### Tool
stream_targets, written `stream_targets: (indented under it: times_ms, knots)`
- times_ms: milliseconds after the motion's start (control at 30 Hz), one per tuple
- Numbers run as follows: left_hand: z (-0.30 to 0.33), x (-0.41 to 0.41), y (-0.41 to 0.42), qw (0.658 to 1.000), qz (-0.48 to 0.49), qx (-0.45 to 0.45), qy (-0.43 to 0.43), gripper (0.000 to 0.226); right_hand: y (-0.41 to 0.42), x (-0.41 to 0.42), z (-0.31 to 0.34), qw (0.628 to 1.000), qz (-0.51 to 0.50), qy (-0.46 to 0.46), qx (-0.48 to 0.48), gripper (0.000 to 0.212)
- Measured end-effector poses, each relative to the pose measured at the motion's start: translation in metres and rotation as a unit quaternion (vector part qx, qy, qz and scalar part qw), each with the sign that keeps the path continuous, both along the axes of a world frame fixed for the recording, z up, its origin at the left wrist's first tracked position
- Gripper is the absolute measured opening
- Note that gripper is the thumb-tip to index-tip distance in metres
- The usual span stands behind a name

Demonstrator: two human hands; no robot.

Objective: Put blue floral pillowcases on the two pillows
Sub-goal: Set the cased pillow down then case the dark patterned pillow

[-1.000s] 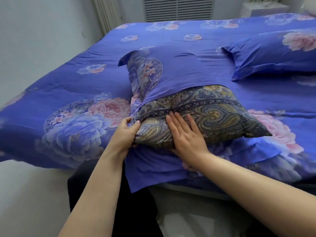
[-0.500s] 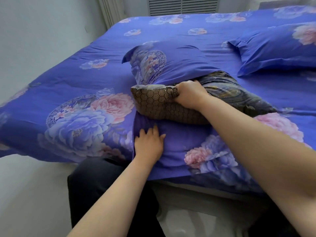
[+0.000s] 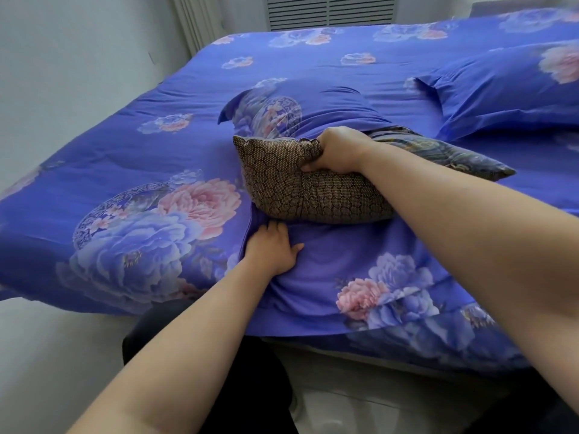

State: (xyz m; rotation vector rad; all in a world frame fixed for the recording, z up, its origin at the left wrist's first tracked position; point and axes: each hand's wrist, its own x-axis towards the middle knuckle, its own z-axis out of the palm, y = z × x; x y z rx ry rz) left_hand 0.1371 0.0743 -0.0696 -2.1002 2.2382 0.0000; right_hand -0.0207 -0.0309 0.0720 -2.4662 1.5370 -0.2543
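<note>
A dark patterned pillow lies near the bed's front edge, its far half inside a blue floral pillowcase. The near end sticks out, showing a brown honeycomb side and a paisley side. My right hand grips the pillow's top near edge, fingers curled into the fabric. My left hand presses flat on the pillowcase's lower flap, spread on the bed below the pillow. A second pillow in a blue floral case rests at the far right.
The bed is covered by a matching blue floral duvet that hangs over the front edge. A grey wall stands at the left, a slatted vent behind the bed. My dark-clothed legs stand against the bed's front.
My right hand went from lying flat on the pillow to gripping its top edge and tipping it up. My left hand left the pillow corner and dropped onto the lower flap.
</note>
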Motion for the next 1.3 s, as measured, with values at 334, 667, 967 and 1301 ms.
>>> stream_targets:
  times_ms: [334,667,967,1301]
  knots:
    - [0.001,-0.001,-0.025,0.997,0.035,0.062,0.018,0.063,-0.009,-0.007,0.006,1.000,-0.018,-0.016,0.015,0.046]
    - [0.016,-0.011,-0.028,1.000,-0.008,0.019,0.015,0.052,-0.022,-0.025,0.021,0.998,-0.057,-0.026,0.029,0.047]
    - [0.055,-0.043,0.008,0.954,-0.165,-0.234,0.091,0.015,-0.016,-0.034,-0.001,0.997,-0.069,0.013,-0.039,0.039]
    - [0.096,-0.009,-0.046,0.813,-0.269,-0.515,0.007,0.011,-0.010,-0.039,-0.004,0.998,-0.049,0.030,0.002,0.045]
